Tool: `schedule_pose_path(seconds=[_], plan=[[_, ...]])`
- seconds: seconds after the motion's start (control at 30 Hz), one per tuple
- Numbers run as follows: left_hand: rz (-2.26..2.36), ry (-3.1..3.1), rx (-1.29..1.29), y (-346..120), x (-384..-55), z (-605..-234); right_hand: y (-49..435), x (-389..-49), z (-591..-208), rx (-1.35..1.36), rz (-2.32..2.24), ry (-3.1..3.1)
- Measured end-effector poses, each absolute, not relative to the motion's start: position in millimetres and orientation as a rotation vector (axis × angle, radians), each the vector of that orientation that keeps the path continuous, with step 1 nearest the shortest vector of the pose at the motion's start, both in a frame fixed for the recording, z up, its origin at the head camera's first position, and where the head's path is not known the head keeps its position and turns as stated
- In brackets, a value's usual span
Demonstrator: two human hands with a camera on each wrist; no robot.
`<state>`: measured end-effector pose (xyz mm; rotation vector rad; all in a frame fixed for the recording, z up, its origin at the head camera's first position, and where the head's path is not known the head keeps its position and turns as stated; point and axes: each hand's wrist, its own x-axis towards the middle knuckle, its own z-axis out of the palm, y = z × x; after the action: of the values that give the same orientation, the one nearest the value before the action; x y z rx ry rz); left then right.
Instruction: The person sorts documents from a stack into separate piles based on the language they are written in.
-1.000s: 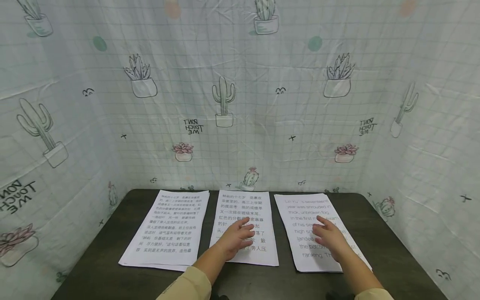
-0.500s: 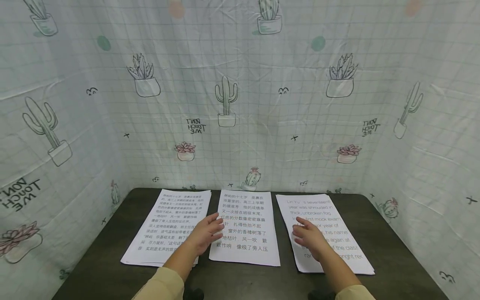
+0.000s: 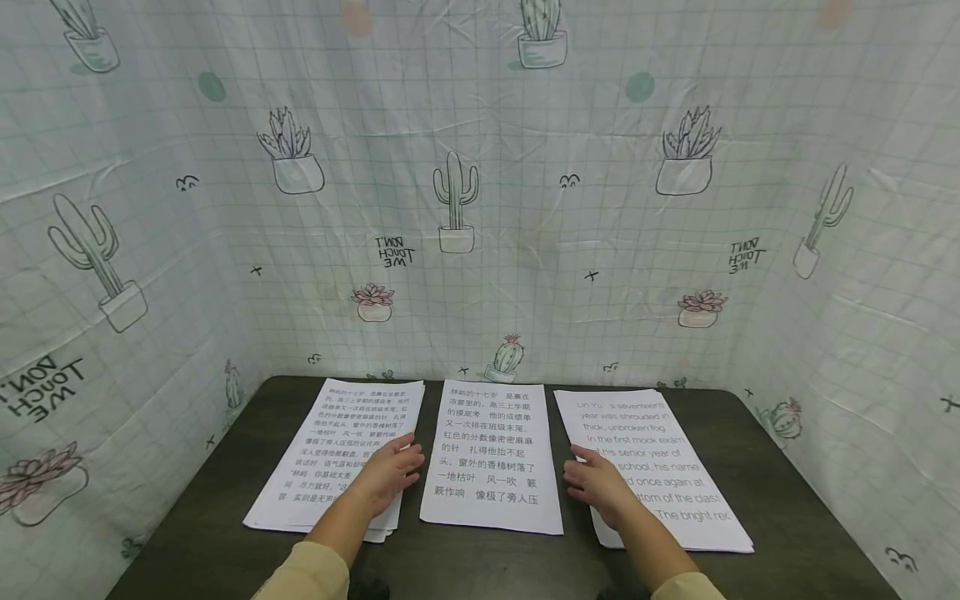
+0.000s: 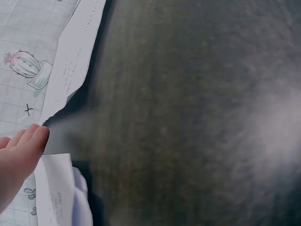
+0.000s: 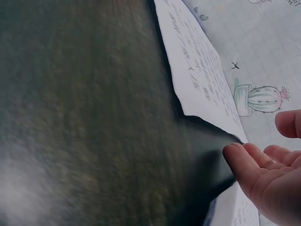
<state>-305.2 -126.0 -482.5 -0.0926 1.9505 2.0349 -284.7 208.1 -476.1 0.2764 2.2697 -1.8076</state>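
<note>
Three sets of printed white paper lie side by side on a dark table. My left hand (image 3: 387,473) is over the right edge of the left paper stack (image 3: 330,450), fingers extended toward the middle sheet (image 3: 491,454). Over the left edge of the right paper stack (image 3: 660,467), printed in English, is my right hand (image 3: 600,485), its fingers loosely bent. Neither hand holds anything. In the left wrist view the fingertips (image 4: 41,134) point at the gap between two papers; the right wrist view has the right fingers (image 5: 242,157) near a similar gap.
The dark table (image 3: 480,571) has its front part nearest me. A pale curtain (image 3: 517,208) printed with cacti rises behind the table and along both sides.
My left hand has moved left from over the middle sheet to the left stack's edge. My right hand has moved left across the right stack to its left edge. The papers stay put.
</note>
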Motion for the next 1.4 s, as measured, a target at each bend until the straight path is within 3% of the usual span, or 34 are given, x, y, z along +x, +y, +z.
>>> schedule_pose_path(seconds=[0.8, 1.4], plan=[[1.939, 1.906, -0.061, -113.5, -291.6, -505.0, 199.8, -268.9, -490.1, 0.347, -1.844, 2.152], [2.052, 1.852, 0.066, -128.7, -288.2, -502.0, 192.4, -257.9, -483.5, 0.073, -1.91, 2.058]])
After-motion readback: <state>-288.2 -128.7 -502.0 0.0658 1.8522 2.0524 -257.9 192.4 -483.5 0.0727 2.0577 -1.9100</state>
